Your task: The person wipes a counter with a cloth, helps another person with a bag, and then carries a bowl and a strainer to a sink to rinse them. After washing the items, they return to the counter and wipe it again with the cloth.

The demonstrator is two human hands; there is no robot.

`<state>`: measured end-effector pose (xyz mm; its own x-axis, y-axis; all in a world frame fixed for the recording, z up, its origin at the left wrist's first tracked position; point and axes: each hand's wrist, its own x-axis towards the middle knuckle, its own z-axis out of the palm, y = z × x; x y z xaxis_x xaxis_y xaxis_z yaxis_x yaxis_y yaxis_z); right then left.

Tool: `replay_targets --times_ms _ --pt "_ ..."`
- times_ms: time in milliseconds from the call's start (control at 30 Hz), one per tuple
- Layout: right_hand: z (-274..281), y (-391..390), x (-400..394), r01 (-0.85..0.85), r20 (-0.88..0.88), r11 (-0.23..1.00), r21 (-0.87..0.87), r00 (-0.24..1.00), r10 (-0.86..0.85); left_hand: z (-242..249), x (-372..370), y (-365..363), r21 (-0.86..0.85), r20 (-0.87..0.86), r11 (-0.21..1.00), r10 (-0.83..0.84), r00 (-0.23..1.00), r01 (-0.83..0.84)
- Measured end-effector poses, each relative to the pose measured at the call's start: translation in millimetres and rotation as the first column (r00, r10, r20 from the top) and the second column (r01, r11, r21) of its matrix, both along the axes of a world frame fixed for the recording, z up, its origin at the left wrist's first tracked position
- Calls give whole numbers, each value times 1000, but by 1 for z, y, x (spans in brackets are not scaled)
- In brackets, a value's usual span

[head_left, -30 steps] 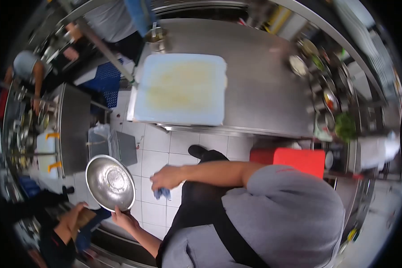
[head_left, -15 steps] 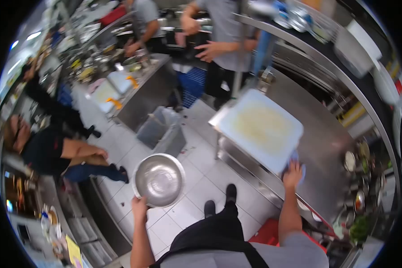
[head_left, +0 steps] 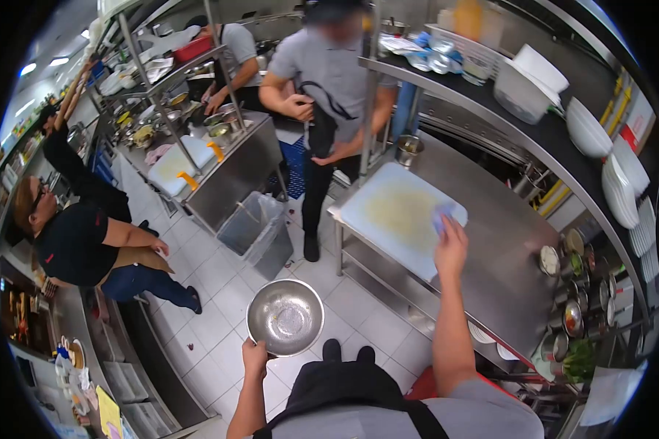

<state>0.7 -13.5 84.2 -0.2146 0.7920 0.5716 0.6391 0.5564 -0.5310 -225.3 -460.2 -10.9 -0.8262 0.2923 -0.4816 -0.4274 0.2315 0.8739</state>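
My left hand (head_left: 255, 357) is closed on the rim of a metal colander (head_left: 285, 314), holding it over the tiled floor with its inside facing up. My right hand (head_left: 452, 247) grips a bluish cloth (head_left: 441, 216), partly hidden by the fingers, at the right side of a white cutting board (head_left: 388, 201). A yellowish stain spreads over the board's middle. The board lies on a steel worktable (head_left: 483, 274).
A lined grey bin (head_left: 260, 234) stands on the floor ahead. Beyond it, a person in a grey shirt (head_left: 322, 88) holds a dark item. Another person (head_left: 88, 241) stands at left. Stacked plates (head_left: 622, 190) sit on the right shelf; pots (head_left: 556, 344) line the table's right end.
My right hand has moved with the cloth from the board's near edge onto its surface. The colander stays in my left hand. The view has tilted up, and the grey-shirted person's hands have shifted.
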Motion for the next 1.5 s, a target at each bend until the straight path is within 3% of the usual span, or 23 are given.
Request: replay_targets --times_ms 100,133,200,300,333,367,400,433,467,533,633,833,900,933,1000,1067,1133,1200,1267,1333,1400,1467,1500 --pt "0 20 -25 -4 305 998 69 952 -18 -8 38 13 -78 46 993 -85 995 88" --pt "-5 5 -20 14 302 999 47 953 -28 -8 44 19 -105 27 983 -150 988 152" --pt "-6 -34 -3 -191 80 975 -115 976 201 -24 60 24 -46 -9 960 -278 960 278" --pt "-59 -119 55 -288 -56 932 -220 958 282 -25 79 42 -45 -18 861 -508 861 506" --pt "-94 -148 82 -285 -146 896 -341 957 249 -24 82 45 -50 -32 816 -577 816 576" --pt "-129 -186 112 -123 -154 830 -544 987 45 -15 81 56 -126 -71 739 -672 737 662" --pt "-191 -222 156 51 1 819 -571 998 -62 -4 84 58 -211 -91 642 -763 639 737" --pt "-229 -273 193 289 195 708 -644 957 -213 -16 79 75 -182 -183 606 -794 579 774" --pt "-240 -331 232 284 194 402 -870 949 -251 -31 80 77 -160 -243 552 -826 509 818" --pt "-257 -436 288 310 298 6 -951 919 -260 -10 84 108 -87 -113 424 -903 414 901" --pt "-264 -527 306 302 353 -195 -933 872 -338 23 111 176 75 -128 392 -908 398 917" --pt "-268 -529 288 268 287 -109 -957 826 -485 36 200 328 315 -88 394 -894 440 863" --pt "-269 -497 287 284 259 -28 -958 822 -507 24 222 383 123 -33 419 -904 426 900" --pt "-269 -479 289 299 246 21 -954 823 -512 22 229 399 147 -38 430 -897 440 891" --pt "-266 -435 295 336 221 151 -930 836 -502 34 242 415 -14 -95 493 -867 490 870" --pt "-261 -391 298 363 186 312 -878 860 -475 -4 263 450 50 -35 536 -843 538 843" --pt "-258 -346 299 342 144 497 -797 908 -395 -49 282 481 131 -139 560 -806 575 818" --pt "-252 -297 299 273 122 622 -734 954 -275 -10 274 467 160 17 624 -776 630 765" --pt "-148 -231 242 194 168 394 -899 981 -99 -12 274 458 516 94 595 -754 650 616" --pt "-126 -193 218 -48 0 284 -958 986 165 -23 264 442 446 140 628 -753 643 638" --pt "-102 -166 187 -177 -83 183 -967 899 430 -22 230 413 481 66 473 -859 507 738" --pt "-61 -138 146 17 24 17 -1000 683 730 -5 186 371 488 -31 421 -867 497 764" --pt "-41 -125 130 -45 0 33 -998 584 812 11 165 352 438 -65 465 -837 543 769"
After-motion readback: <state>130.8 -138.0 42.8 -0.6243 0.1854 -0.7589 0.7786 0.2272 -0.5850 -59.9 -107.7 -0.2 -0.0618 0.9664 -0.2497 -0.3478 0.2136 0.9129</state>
